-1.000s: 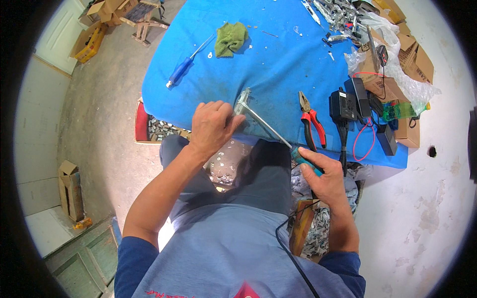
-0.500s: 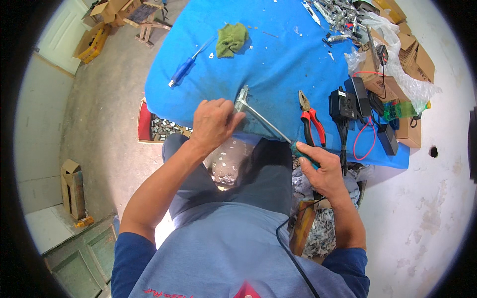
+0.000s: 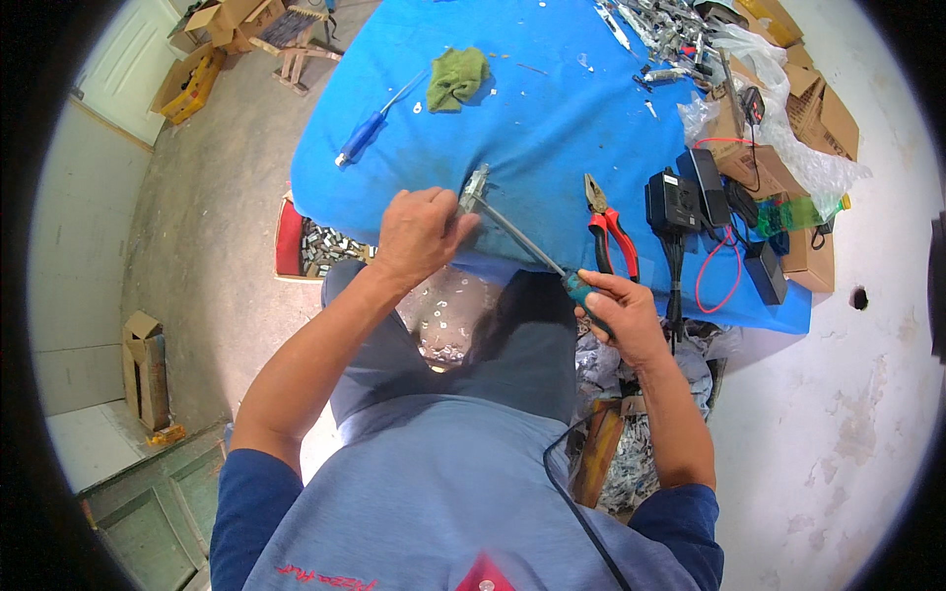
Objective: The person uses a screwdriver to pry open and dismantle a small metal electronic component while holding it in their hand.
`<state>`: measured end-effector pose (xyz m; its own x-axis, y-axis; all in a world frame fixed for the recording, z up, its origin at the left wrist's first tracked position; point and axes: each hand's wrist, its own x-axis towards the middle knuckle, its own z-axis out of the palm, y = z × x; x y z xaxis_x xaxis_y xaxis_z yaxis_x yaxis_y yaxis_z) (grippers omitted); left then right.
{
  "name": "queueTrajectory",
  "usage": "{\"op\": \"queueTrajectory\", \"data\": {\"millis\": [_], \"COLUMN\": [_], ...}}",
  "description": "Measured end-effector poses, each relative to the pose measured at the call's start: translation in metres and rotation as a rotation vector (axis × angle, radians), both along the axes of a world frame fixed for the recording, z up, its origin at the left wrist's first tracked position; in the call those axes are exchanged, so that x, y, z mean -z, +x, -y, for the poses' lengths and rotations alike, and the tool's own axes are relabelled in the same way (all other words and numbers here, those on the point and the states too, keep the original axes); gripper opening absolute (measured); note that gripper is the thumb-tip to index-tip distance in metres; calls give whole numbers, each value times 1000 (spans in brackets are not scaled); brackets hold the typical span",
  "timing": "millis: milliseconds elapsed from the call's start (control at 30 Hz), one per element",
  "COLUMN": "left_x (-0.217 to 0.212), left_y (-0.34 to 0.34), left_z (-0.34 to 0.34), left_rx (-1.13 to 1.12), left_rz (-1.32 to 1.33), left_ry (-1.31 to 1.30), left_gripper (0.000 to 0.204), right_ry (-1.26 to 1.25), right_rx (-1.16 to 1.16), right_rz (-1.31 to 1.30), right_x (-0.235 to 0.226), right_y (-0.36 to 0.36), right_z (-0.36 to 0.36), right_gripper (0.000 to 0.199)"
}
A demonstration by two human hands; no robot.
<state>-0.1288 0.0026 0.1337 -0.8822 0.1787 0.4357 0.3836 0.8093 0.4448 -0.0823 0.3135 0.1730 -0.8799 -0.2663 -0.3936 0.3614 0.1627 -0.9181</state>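
Note:
My left hand (image 3: pixel 422 231) is closed around a small silver metal part (image 3: pixel 475 184) at the near edge of the blue-covered table. Only the far end of that part shows past my fingers. In my right hand (image 3: pixel 623 313) is a screwdriver (image 3: pixel 532 248) with a teal handle and a long shaft, slanting up to the left. Its tip meets the metal part beside my left thumb. Pliers with red and black handles (image 3: pixel 613 236) lie just beyond my right hand. A second screwdriver, with a blue handle (image 3: pixel 362 138), rests farther off to the left.
A green cloth (image 3: pixel 456 79) lies toward the table's far side. Metal parts (image 3: pixel 670 39) are heaped at the far right. Black power adapters (image 3: pixel 674 202), a green bottle (image 3: pixel 793 214) and cardboard boxes (image 3: pixel 828 113) crowd the right. A red box of small metal pieces (image 3: pixel 288 241) stands below the left edge.
My right hand and its screwdriver have shifted slightly left, and the shaft's angle has changed a little. My left hand keeps its hold on the metal part.

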Motion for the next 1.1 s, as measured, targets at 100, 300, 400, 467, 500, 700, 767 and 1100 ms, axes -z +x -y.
{"op": "queueTrajectory", "data": {"millis": [100, 300, 400, 467, 500, 700, 767, 1100], "left_x": [1, 2, 1, 1, 2, 2, 2, 4], "left_y": [2, 4, 4, 4, 5, 1, -1, -1], "left_z": [-1, -2, -2, -2, -2, 1, 1, 3], "left_rx": [-20, -33, -39, -42, -42, -24, -8, -9], "left_rz": [-3, -11, -3, -10, -15, -15, 4, 5], "left_ry": [-12, 3, 0, 2, 5, 7, 9, -12], "left_gripper": [33, 33, 33, 33, 33, 32, 31, 32], "right_ry": [285, 441, 440, 439, 429, 376, 367, 429], "right_rx": [-126, -200, -205, -203, -203, -194, -184, -277], "right_rz": [-565, -669, -653, -617, -610, -591, -581, -615], "right_x": [-3, -27, -33, -41, -41, -36, -33, -40], "right_y": [7, 10, 9, 9, 8, -2, -3, -15], "right_z": [8, 8, 12, 14, 14, 12, 10, 10], "right_gripper": [32, 33, 32, 32, 33, 33, 33, 35]}}
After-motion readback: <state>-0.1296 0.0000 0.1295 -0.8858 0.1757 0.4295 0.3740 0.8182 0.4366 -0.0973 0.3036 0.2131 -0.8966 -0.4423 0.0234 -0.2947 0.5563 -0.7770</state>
